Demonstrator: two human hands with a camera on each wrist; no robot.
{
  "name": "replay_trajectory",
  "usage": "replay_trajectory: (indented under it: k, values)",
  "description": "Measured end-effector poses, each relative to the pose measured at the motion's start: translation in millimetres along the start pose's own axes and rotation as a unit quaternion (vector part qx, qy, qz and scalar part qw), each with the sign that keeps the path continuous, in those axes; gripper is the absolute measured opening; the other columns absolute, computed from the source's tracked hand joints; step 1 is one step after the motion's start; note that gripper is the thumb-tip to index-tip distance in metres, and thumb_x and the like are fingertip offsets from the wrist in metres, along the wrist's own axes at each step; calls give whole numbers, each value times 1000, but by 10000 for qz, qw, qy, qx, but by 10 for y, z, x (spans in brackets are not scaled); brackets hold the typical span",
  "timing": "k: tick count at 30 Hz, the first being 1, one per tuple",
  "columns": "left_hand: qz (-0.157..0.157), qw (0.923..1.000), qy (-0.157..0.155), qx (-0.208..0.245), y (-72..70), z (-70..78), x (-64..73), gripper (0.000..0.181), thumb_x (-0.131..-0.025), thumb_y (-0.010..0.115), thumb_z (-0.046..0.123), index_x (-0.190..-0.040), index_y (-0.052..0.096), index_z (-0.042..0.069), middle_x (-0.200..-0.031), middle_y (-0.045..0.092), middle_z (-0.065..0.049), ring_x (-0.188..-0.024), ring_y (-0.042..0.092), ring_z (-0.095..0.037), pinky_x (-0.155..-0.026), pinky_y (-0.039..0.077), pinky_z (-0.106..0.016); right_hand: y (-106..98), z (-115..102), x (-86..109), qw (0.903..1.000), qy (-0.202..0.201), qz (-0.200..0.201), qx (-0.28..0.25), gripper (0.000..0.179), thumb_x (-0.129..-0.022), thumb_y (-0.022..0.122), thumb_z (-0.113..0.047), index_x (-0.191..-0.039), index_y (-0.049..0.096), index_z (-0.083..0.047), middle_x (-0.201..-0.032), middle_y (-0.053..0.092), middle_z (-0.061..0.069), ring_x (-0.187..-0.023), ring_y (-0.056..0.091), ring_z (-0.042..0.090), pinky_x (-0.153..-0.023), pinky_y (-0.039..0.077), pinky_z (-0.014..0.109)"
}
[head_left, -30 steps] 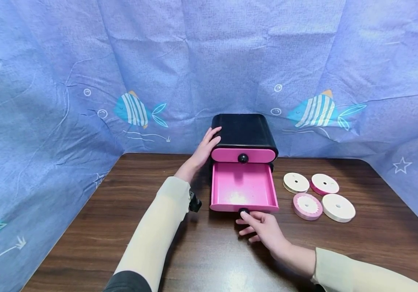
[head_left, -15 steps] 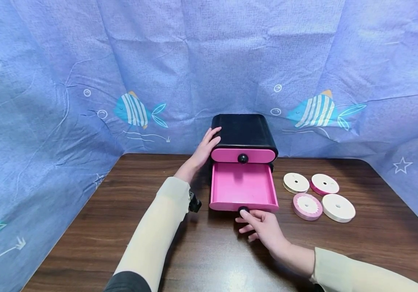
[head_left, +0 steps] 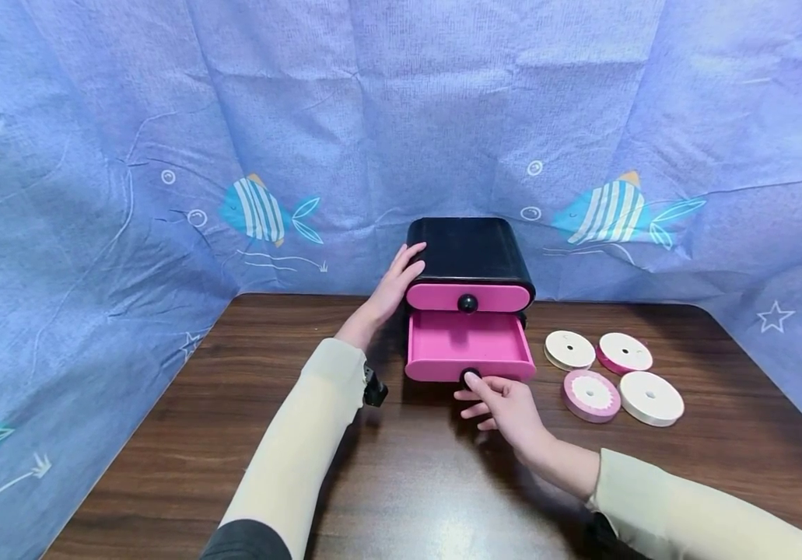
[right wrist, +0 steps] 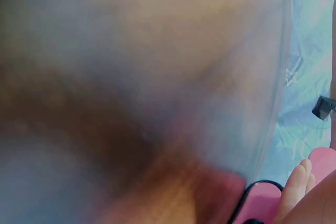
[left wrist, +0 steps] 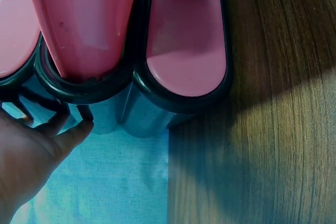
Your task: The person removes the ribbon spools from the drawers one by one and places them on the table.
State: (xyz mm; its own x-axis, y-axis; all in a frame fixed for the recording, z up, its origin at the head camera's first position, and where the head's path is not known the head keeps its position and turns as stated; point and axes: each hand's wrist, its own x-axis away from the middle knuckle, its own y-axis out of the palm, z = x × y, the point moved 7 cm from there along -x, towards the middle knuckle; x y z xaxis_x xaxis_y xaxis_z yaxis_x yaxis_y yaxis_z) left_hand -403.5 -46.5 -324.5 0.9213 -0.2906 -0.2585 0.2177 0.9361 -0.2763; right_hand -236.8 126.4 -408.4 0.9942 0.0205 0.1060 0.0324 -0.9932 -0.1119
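A small black drawer cabinet (head_left: 469, 247) with pink drawers stands near the table's back edge. My left hand (head_left: 390, 289) rests along its left side, fingertips over the top edge. In the left wrist view the left hand (left wrist: 31, 153) lies against the cabinet's dark side with fingers extended. The middle drawer (head_left: 436, 371) is partly pulled out; its visible interior holds nothing. My right hand (head_left: 513, 412) pinches that drawer's black knob (head_left: 466, 375), the other fingers spread below. The top drawer (head_left: 434, 297) is closed, and so is the bottom drawer (left wrist: 188, 45).
Several ribbon spools lie flat right of the cabinet: a cream one (head_left: 569, 350), a white one with pink edge (head_left: 625, 352), a pink one (head_left: 591, 395) and a larger white one (head_left: 651, 398). A blue fish-print cloth (head_left: 443, 117) hangs behind the wooden table (head_left: 288, 365).
The middle drawer has slid inward toward the cabinet, mostly within the last half second, the right hand moving forward with its knob. The left hand stays on the cabinet's side.
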Motion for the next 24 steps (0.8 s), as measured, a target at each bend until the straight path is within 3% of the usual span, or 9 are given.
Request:
replay_trajectory:
  k: [10,24]
  values:
    - [-3,10000,3,-48,2,-7,-7,53,-100,44,36,-150,39,18,-162,6,-8,-147,2,-21,-113,5,-52,-5,-46,-110,10000,72,-18,-26,47,-97,60,-37,-108,65,8,-96,73,15,-65,68,15,-52,50,30]
    - [-18,9999,-38,-95,7,2,-5,53,-100,44,36,-150,39,17,-162,5,-9,-147,3,-22,-113,7,-51,-5,-81,-537,9999,-97,108,-68,50,-98,57,-41,-108,64,7,-97,73,15,-63,67,10,-50,48,24]
